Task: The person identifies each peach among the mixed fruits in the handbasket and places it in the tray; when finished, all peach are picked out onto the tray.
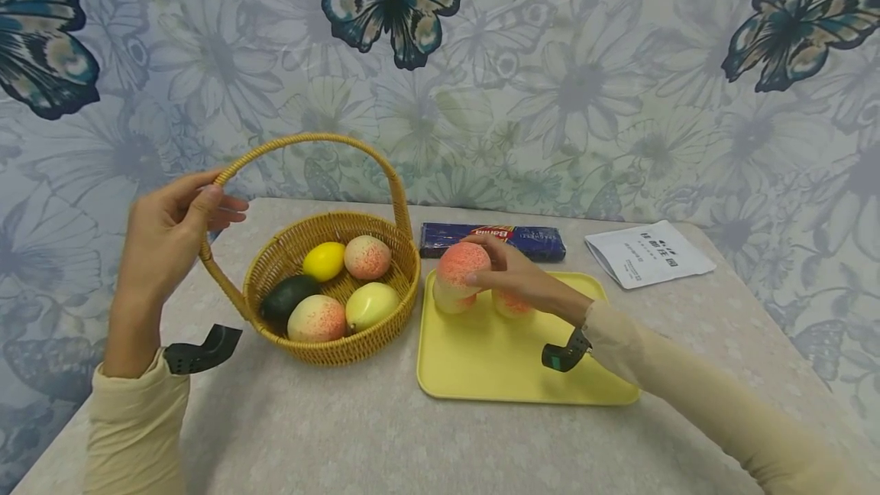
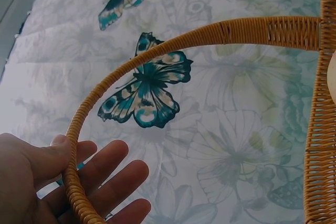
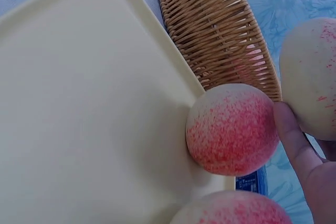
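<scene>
Right fingers (image 1: 498, 245), part-open, pinch a peach (image 1: 462, 260) (likely light; hold its middle); spread left fingers (image 2: 125, 182) pinch the handle (image 1: 312, 137).

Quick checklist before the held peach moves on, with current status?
1. Right grip on held peach: ok, thumb and fingers hold it.
2. Held peach off the tray: ok, raised above it.
3. Left grip on handle: ok, handle between thumb and fingers.
4. Held peach over basket: not ok, it's over the tray side.
5. Room in basket: cannot tell; five fruits inside, some bare floor.
</scene>
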A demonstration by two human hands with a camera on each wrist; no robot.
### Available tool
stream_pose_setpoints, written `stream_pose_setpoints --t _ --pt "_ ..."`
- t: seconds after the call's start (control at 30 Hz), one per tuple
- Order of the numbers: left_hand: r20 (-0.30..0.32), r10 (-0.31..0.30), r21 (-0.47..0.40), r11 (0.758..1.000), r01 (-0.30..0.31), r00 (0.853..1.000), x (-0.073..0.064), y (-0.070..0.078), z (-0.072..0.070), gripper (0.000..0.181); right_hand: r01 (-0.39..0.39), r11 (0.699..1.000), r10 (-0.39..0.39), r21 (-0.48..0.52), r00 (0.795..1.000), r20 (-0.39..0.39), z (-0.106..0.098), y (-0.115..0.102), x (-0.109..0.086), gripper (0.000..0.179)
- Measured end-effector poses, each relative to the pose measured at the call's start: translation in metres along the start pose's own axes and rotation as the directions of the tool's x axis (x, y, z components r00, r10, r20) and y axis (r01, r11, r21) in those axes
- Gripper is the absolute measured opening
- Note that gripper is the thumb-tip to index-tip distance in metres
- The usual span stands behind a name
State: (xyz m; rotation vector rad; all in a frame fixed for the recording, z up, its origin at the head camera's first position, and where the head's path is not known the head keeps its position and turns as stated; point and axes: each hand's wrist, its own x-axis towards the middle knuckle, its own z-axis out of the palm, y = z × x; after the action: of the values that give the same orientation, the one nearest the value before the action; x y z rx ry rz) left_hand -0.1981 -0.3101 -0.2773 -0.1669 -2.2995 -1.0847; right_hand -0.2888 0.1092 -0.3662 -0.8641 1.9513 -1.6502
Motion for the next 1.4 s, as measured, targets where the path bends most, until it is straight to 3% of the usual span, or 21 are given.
stream_pose_setpoints --t 0.4,0.63,1.4 --pt "0.002 -0.011 0.008 1.0 0.011 1.0 -0.001 0.0 0.0 0.038 -0.018 1.0 0.017 -0.01 0.997 -0.07 -0.012 0.003 -0.022 0.057" --pt "-0.002 -0.004 0.006 1.0 0.004 1.0 0.0 0.001 0.001 0.038 -0.027 0.999 0.029 0.024 0.995 -0.092 -0.017 0.003 -0.034 0.064" --pt "-0.003 0.006 -0.003 1.0 -0.006 1.0 0.0 0.001 0.0 0.037 -0.017 0.998 0.026 0.062 0.986 -0.163 -0.041 0.009 -0.058 0.058"
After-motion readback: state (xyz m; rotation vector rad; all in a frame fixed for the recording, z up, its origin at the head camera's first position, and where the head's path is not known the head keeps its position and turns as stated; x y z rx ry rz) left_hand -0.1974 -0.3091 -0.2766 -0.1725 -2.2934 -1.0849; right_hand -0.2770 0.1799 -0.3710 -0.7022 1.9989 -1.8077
